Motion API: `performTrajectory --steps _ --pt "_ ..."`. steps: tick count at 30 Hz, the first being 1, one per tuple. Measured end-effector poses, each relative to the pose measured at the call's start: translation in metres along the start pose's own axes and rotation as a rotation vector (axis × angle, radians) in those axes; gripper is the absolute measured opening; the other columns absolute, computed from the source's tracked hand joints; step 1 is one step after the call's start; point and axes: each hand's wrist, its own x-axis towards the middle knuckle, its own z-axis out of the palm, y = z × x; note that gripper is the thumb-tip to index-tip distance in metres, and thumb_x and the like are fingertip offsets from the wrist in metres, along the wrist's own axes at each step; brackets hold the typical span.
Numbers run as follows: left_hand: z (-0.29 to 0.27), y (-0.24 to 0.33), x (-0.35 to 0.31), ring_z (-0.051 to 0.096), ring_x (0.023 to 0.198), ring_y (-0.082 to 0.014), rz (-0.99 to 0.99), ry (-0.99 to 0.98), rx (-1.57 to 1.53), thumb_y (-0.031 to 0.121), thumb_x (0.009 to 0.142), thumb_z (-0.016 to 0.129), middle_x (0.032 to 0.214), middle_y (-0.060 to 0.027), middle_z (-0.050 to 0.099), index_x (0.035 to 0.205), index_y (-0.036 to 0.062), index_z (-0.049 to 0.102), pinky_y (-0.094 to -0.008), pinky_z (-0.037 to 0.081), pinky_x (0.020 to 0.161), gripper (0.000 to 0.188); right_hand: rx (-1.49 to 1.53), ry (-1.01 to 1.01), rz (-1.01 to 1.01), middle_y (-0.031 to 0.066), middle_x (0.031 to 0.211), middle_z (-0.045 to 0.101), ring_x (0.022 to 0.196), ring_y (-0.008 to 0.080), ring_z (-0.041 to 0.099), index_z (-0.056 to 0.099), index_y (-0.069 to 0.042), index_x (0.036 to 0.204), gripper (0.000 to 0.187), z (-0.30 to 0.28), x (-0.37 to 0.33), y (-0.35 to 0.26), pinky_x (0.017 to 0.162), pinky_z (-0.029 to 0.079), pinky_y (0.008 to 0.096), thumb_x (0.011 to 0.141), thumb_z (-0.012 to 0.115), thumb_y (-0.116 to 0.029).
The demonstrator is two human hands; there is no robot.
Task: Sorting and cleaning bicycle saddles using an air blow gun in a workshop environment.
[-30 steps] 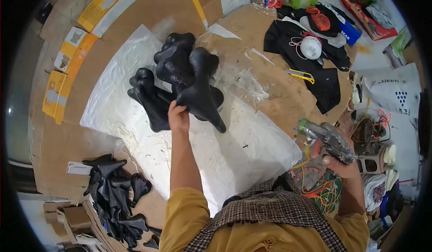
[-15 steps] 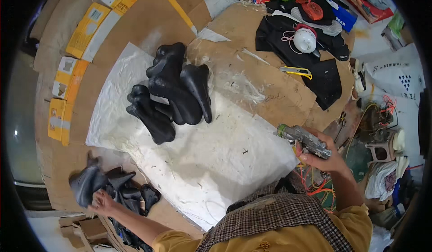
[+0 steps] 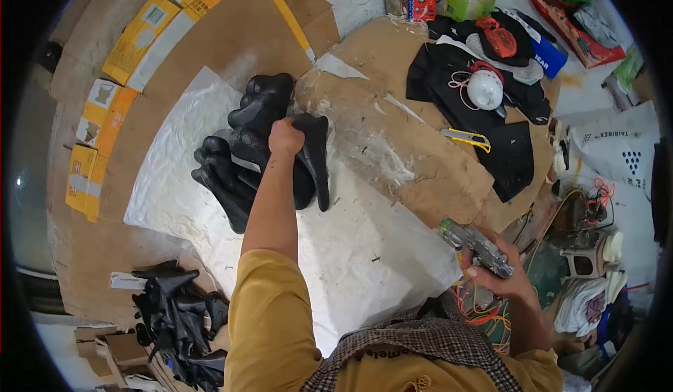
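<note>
Several glossy black moulded pieces with rounded bulges lie on a white sheet [image 3: 343, 266]. A lumpy larger piece [image 3: 261, 105] is in the middle, with a slimmer piece [image 3: 224, 189] to its left. My left hand [image 3: 286, 138] reaches over them, its fingers closed at the upper edge of the tapered black moulded piece [image 3: 319, 161] on the right; the fingertips are partly hidden. My right hand [image 3: 506, 269] is wrapped round a grimy grey gun-shaped tool [image 3: 477, 247] with a greenish front end, held beside the sheet's right corner.
A heap of black pieces [image 3: 179, 315] lies at the lower left. Beyond the sheet, a yellow utility knife [image 3: 466, 138] rests near black cloth [image 3: 449, 77] and a white round object [image 3: 485, 89]. Orange cords [image 3: 484, 308] tangle below my right hand. Yellow-and-white cartons [image 3: 144, 42] line the left.
My left hand has moved from the lower-left heap, where a black piece was at it, up to the pieces on the sheet. My right hand still holds the tool, slightly lower in view.
</note>
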Motion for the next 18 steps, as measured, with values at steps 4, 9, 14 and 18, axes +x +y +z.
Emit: performTrajectory --steps 4,9,14,18 --pt "0.005 0.003 -0.033 0.063 0.076 -0.0235 0.196 0.019 0.077 0.005 0.069 0.065 0.083 -0.0132 0.064 0.084 0.0027 0.063 -0.0298 0.049 0.07 0.016 0.028 0.015 0.015 0.0037 0.086 0.059 0.078 0.01 0.055 0.046 0.003 0.119 0.054 -0.003 -0.015 -0.012 0.071 0.044 0.0243 0.072 0.069 -0.01" --pt "-0.061 -0.029 -0.102 0.059 0.069 -0.011 0.164 0.022 -1.028 0.002 0.084 0.055 0.077 0.0005 0.058 0.097 0.0041 0.057 -0.0228 0.049 0.064 0.014 0.073 -0.088 0.007 0.0034 0.086 0.059 0.077 0.0094 0.055 0.046 0.003 0.12 0.053 -0.003 -0.038 -0.026 0.069 0.045 0.0239 0.073 0.067 -0.005" --pt "-0.118 -0.092 -0.153 0.058 0.064 -0.0117 0.145 0.175 -1.239 0.003 0.085 0.054 0.074 0.0001 0.056 0.097 0.0041 0.054 -0.0278 0.054 0.062 0.012 -0.007 -0.248 0.055 0.0042 0.085 0.06 0.077 0.0089 0.056 0.046 0.003 0.12 0.053 0.006 -0.045 -0.047 0.07 0.046 0.0235 0.072 0.067 -0.003" --pt "-0.122 -0.134 -0.182 0.057 0.058 -0.0124 0.077 0.211 -1.309 0.002 0.086 0.051 0.068 0.0004 0.052 0.095 0.0041 0.053 -0.0298 0.055 0.059 0.009 -0.027 -0.147 -0.058 0.0058 0.084 0.061 0.076 0.0106 0.057 0.045 0.003 0.121 0.057 0.034 -0.048 -0.079 0.069 0.046 0.0241 0.071 0.069 -0.006"
